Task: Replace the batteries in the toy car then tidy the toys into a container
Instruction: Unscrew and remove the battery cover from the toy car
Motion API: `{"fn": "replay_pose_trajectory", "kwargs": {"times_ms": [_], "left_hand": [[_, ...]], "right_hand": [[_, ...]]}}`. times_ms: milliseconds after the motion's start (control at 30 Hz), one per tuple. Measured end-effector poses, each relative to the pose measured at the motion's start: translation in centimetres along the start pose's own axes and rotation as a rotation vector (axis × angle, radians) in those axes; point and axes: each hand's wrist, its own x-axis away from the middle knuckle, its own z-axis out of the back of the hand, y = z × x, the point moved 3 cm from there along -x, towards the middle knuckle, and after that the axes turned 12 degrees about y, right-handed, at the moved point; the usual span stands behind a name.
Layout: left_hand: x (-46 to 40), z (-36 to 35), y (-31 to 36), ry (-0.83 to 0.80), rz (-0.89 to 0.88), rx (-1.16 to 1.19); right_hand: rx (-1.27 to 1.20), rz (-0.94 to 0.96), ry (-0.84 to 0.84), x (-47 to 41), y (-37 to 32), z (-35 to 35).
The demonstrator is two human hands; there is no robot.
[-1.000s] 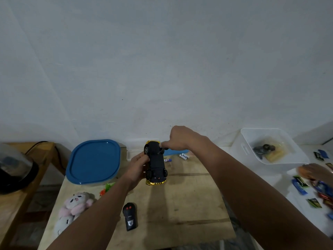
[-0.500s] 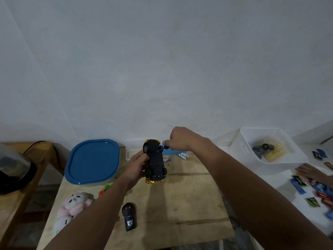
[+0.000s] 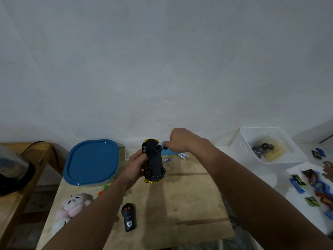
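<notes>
Person, head view: 2 bare forearms entering from the lower edge, uncovered as far as the frame shows, no sleeve cuff in view. Left hand [image 3: 134,166] and right hand [image 3: 177,139] both bare; wrists and visible fingers unadorned.

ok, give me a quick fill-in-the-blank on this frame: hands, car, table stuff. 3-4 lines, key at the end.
1. The left hand holds the toy car with its ____ facing the camera.
2. The right hand pinches a small ____ at the car's underside.
3. The container lid is ____ in colour.
4. The black remote lies on the ____ table.

Missing words: underside; screwdriver; blue; wooden
</notes>
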Motion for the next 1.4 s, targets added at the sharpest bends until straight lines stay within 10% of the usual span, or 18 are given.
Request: {"fn": "replay_pose_trajectory", "kwargs": {"times_ms": [1400], "left_hand": [[0.16, 0.44, 0.01, 0.052, 0.006, 0.047]], "right_hand": [[-0.074, 0.014, -0.047, 0.71, -0.27, -0.08]]}}
